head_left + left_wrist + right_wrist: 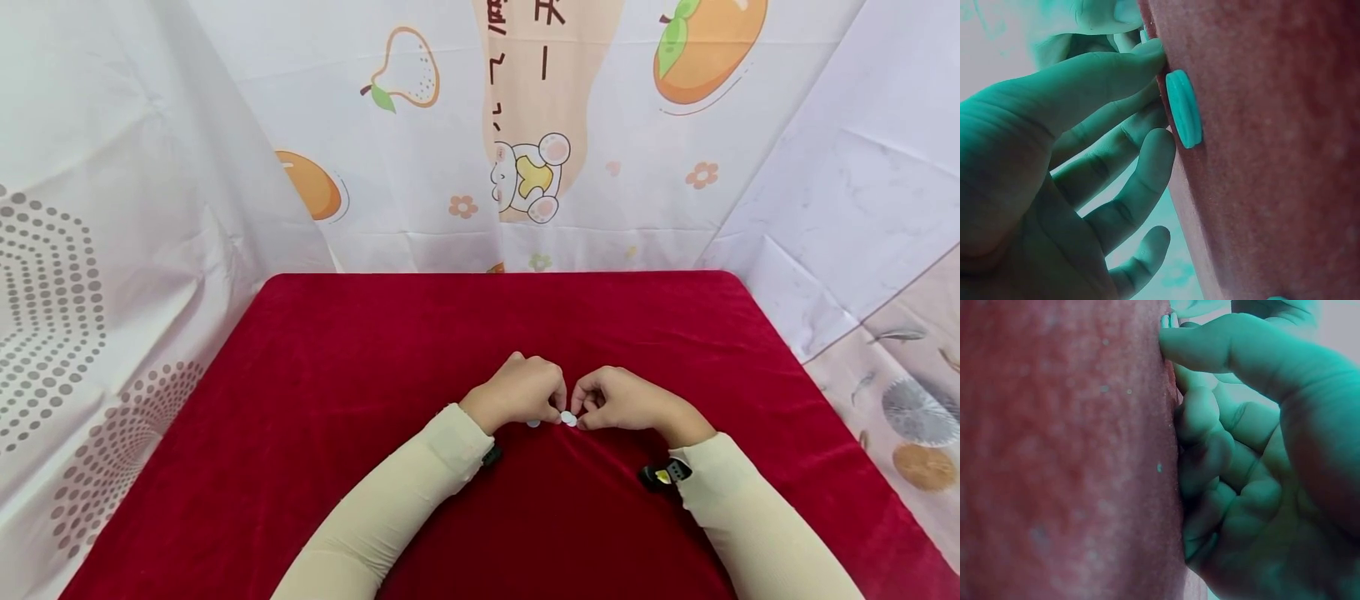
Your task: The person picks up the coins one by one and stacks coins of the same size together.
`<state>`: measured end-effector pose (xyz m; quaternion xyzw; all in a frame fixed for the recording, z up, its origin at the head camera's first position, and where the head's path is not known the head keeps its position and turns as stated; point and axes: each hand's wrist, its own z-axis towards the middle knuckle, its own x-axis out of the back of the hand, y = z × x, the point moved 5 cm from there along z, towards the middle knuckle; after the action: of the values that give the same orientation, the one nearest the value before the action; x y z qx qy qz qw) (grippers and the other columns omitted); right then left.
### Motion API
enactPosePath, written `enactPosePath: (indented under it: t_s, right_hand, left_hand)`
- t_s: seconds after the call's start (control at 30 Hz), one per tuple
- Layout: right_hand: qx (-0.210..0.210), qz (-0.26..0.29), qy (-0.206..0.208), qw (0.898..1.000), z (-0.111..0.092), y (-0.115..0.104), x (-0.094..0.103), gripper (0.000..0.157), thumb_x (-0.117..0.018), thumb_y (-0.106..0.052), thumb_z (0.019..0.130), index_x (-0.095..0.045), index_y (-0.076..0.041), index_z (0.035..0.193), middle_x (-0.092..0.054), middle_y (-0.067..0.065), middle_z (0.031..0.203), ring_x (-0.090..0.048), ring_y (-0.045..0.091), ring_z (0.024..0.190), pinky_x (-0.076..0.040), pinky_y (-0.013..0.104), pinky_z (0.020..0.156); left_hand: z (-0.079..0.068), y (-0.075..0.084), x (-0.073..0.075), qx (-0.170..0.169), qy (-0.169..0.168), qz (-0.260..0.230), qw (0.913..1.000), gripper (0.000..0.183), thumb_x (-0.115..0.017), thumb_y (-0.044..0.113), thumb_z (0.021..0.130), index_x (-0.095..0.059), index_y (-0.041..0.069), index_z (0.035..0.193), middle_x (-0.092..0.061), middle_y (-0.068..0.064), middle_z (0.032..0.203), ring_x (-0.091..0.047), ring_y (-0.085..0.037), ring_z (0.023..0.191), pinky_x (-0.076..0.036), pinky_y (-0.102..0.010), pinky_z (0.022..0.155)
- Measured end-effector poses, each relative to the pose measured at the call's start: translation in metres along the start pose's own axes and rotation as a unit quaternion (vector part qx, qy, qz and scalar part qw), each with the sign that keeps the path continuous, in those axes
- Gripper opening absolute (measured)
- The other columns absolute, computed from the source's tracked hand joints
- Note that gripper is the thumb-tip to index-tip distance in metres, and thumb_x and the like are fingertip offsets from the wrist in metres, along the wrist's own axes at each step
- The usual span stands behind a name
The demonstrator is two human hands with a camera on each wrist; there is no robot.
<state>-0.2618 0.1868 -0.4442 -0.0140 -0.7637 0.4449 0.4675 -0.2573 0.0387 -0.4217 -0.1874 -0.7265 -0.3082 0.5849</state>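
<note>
Two small white discs point(568, 418) lie edge to edge, partly overlapping, between my fingertips above the red cloth. My left hand point(527, 390) pinches the left disc between thumb and forefinger, its other fingers loosely bent in the left wrist view. With thumb and forefinger my right hand point(628, 400) pinches the right one; its other fingers curl in toward the palm. In the right wrist view both discs point(1169, 320) show only as thin slivers at the thumb tip. Another round disc point(1184, 109), with a grooved edge, rests on the cloth beside my left fingers.
Red velvet cloth point(360, 358) covers the table. At the bottom of the left wrist view, the edge of a further light piece point(1277, 298) peeks in. Printed white curtains point(420, 167) hang behind the table and along both sides.
</note>
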Motion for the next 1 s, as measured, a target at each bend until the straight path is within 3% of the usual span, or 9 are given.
enactPosePath:
  t_s: [0.37,1.0]
  right_hand:
    - [0.005,0.000,0.001,1.000,0.0009,-0.0011,0.0018,0.008,-0.080,-0.011,0.083,-0.075,-0.017,0.086,-0.056,-0.007,0.062,-0.047,0.003,0.056,-0.042,0.021,0.057]
    - [0.005,0.012,-0.004,1.000,0.0010,0.0015,0.0000,0.011,-0.080,-0.011,0.084,-0.075,-0.020,0.087,-0.057,-0.006,0.064,-0.048,0.004,0.056,-0.043,0.022,0.057]
  left_hand:
    - [0.0000,0.0018,0.0023,-0.005,0.009,0.020,0.9997,0.017,-0.083,0.033,0.089,-0.077,0.039,0.075,-0.063,0.026,0.071,-0.056,0.000,0.075,-0.042,-0.040,0.086]
    - [0.0016,0.0036,-0.0014,-0.009,0.007,0.023,0.9997,0.021,-0.081,0.033,0.091,-0.075,0.040,0.073,-0.061,0.025,0.070,-0.055,0.000,0.073,-0.040,-0.038,0.084]
